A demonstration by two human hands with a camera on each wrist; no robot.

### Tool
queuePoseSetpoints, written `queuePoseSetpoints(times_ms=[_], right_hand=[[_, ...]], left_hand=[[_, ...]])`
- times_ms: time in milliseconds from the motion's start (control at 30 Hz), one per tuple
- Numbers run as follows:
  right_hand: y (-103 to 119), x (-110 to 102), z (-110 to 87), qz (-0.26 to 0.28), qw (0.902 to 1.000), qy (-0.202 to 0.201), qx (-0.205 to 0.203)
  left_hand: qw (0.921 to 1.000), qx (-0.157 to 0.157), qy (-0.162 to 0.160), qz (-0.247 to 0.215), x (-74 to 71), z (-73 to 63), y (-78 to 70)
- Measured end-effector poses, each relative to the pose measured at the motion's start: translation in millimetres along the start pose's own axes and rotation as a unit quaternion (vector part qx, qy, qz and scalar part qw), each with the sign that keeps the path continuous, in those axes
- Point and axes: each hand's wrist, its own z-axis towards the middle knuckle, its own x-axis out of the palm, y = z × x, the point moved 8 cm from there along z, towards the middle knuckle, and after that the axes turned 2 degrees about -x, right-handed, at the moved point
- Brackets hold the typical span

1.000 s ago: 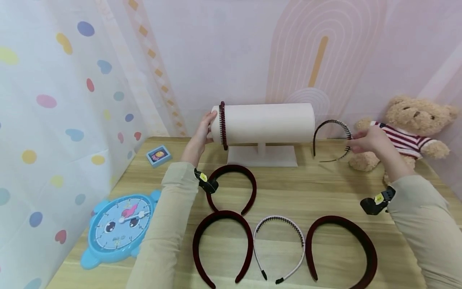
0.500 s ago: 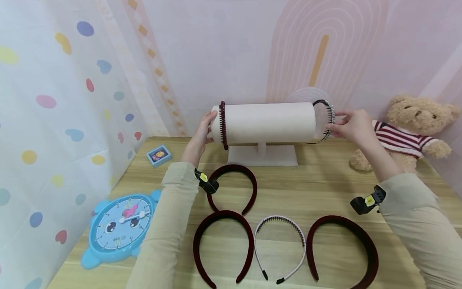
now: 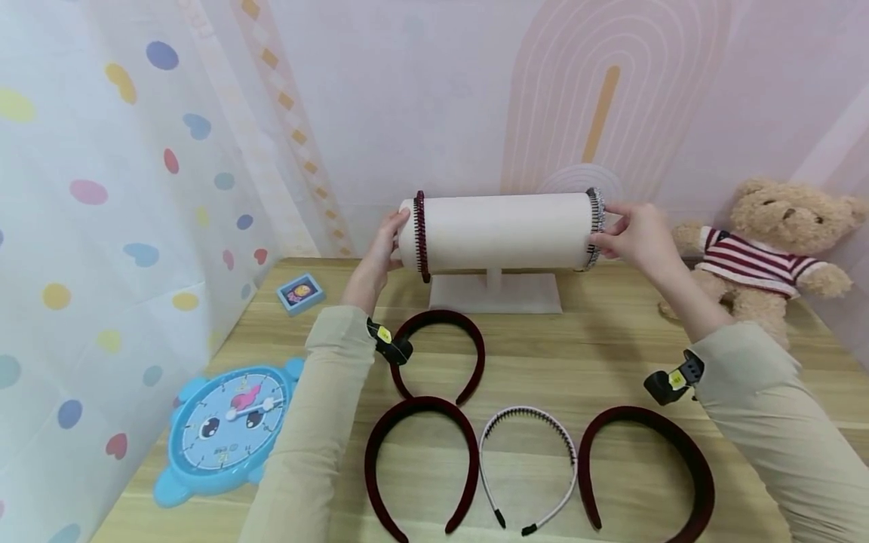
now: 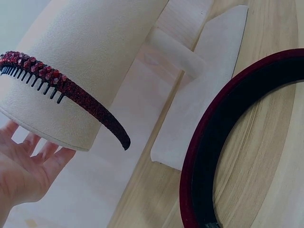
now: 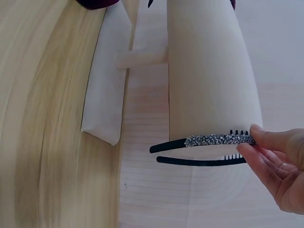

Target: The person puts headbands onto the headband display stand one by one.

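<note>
A white cylindrical display stand [image 3: 505, 230] lies level on its post and flat base. My left hand [image 3: 375, 260] rests its spread fingers against the stand's left end. Beside that hand a dark red jewelled headband [image 4: 71, 88] with comb teeth sits round the cylinder. My right hand [image 3: 641, 237] pinches a black headband with silver stones [image 5: 218, 139] between thumb and fingers. This headband is at the stand's right end; in the right wrist view part of its loop still lies off the end face.
Dark red velvet headbands [image 3: 421, 403] [image 3: 638, 413] and a thin white toothed headband [image 3: 526, 411] lie at the front of the table. One more red headband [image 3: 479, 354] lies before the stand. A blue toy clock [image 3: 227, 422], small blue box [image 3: 300, 293] and teddy bear [image 3: 753, 260] flank them.
My right hand has carried the silver-stoned headband leftward from beside the bear to the stand's right end, and its loop now meets the cylinder. The left hand has stayed in place.
</note>
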Motion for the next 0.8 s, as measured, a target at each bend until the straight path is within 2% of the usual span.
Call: queuePoseSetpoints(times_ms=[200, 367, 500, 667, 800], right_hand=[[-1, 3, 2.1, 0.017, 0.9997, 0.013, 0.007], [-3, 1, 4.3, -0.011, 0.9995, 0.029, 0.008], [-5, 2, 7.4, -0.031, 0.9967, 0.075, -0.002], [-4, 6, 12.3, -0.052, 0.9878, 0.141, -0.041], [-7, 7, 15.2, -0.036, 0.9843, 0.168, -0.041]], left_hand=[[1.0000, -0.001, 0.002, -0.001, 0.9, 0.6, 1.0], [1.0000, -0.001, 0.002, -0.004, 1.3, 0.9, 1.2], [1.0000, -0.002, 0.002, -0.003, 0.6, 0.4, 0.7], [1.0000, 0.002, 0.002, 0.002, -0.3, -0.2, -0.4], [1.0000, 0.003, 0.003, 0.002, 0.6, 0.5, 0.0]])
